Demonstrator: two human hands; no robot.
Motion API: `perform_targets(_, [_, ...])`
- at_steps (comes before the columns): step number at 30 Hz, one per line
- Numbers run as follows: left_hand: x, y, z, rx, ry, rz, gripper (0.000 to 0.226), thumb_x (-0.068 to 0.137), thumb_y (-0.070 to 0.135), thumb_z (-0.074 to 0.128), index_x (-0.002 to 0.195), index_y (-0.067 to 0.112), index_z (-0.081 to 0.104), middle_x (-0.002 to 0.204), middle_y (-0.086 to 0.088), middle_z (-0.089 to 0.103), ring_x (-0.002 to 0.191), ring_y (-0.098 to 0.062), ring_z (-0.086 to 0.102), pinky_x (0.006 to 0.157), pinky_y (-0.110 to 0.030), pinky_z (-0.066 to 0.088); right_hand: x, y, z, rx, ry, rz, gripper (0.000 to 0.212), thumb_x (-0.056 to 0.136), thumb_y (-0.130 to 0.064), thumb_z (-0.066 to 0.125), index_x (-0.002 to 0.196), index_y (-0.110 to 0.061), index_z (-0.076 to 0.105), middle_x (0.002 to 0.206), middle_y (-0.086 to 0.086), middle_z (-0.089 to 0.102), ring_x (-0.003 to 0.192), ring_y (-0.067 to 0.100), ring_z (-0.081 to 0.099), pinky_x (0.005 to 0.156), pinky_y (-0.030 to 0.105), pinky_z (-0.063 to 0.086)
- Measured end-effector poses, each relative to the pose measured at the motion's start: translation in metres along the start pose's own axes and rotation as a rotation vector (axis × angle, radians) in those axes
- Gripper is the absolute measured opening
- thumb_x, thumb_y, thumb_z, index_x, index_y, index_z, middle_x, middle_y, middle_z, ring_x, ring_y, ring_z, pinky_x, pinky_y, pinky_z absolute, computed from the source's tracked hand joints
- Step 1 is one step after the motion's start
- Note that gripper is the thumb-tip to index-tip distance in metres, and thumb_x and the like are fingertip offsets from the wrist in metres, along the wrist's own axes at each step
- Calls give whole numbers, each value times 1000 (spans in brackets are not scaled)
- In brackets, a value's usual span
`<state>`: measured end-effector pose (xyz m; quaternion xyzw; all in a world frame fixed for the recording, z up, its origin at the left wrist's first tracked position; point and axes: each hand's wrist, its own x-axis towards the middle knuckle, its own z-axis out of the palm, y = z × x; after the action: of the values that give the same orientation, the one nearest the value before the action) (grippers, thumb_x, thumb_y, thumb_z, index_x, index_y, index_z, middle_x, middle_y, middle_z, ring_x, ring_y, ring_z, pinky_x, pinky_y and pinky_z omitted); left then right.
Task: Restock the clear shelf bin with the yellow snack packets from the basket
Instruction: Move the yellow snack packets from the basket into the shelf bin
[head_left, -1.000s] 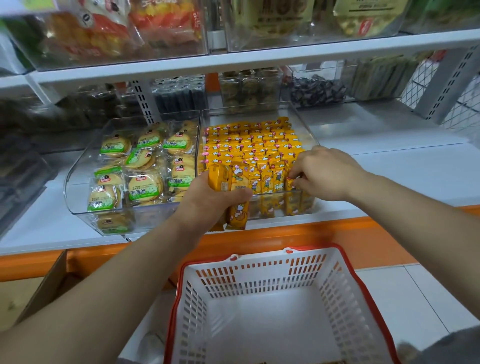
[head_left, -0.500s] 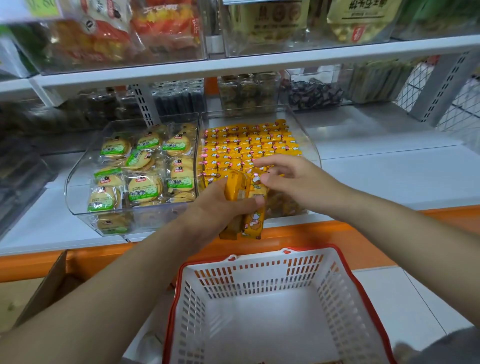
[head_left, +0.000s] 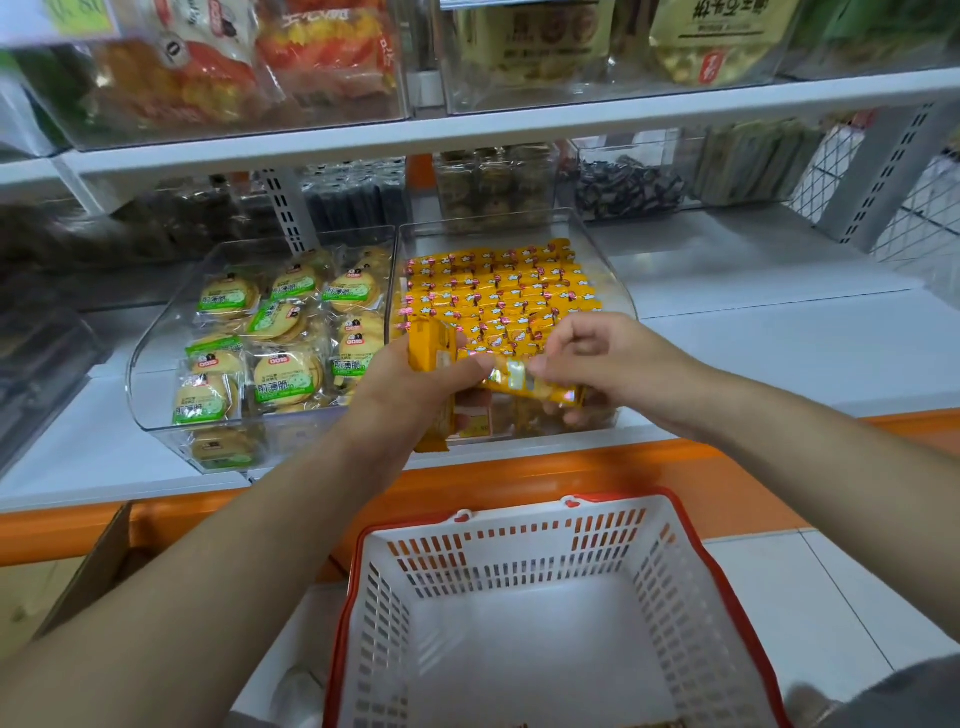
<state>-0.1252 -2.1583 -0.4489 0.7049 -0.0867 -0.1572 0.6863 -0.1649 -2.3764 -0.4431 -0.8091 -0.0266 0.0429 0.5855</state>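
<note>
Chinese print on biscuit packs (head_left: 284, 375), too blurred to read

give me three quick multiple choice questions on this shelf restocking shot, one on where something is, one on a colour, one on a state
1. Where is the bin of round green-label biscuits relative to the clear shelf bin of yellow snack packets?
A. directly to its left
B. on the shelf above
C. inside the basket

2. What colour is the rim of the white basket?
A. blue
B. red
C. black

3. What is the left hand doing?
A. resting open on the shelf
B. holding the basket handle
C. gripping a bunch of yellow packets

Answers:
1. A, the two clear bins stand side by side, biscuits on the left.
2. B, a red band runs along the basket's top edge.
3. C, the left hand's fingers close round several yellow packets in front of the bin, while the right hand pinches one packet from the bunch.
</note>
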Motion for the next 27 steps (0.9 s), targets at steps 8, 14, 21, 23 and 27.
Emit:
perform_targets(8, [-1,0,1,77,-67,6,16,87,27,78,100,25,70,86,-1,78,77,-20,76,59,-26,57,3,-2,8,-58,-154,-25,55,83,-18,79,125,-43,54,102,4,67,88,22,70,76,35,55])
perform_targets(14, [-2,1,-11,89,-107,-103,27,91,11,73,116,5,64,98,-12,75,82,-20,75,69,-33,60,9,2,-18,86,120,-49,46,83,-8,77,105,-46,63,114,20,52,89,26,62,79,54,52])
perform_targets(21, [-4,0,-10,186,-108,-47,26,90,10,72,115,10,65,98,-6,77,89,-20,75,72,-32,62,20,18,-27,-220,407,-182,49,73,-17,87,93,-42,49,102,0,64,68,16,56,67,36,51])
perform_targets(23, [-4,0,-9,202,-106,-31,25,90,12,73,114,13,64,95,-2,78,87,-17,76,69,-29,59,23,22,-24,-332,404,-233,49,70,-16,88,92,-40,51,105,-6,63,71,18,62,71,39,55])
perform_targets(27, [-4,0,-7,272,-110,3,20,90,15,73,107,21,65,90,2,78,83,-13,75,68,-26,54,28,25,-18,-735,277,-321,43,75,-21,84,108,-32,59,104,-9,61,86,18,59,74,34,50])
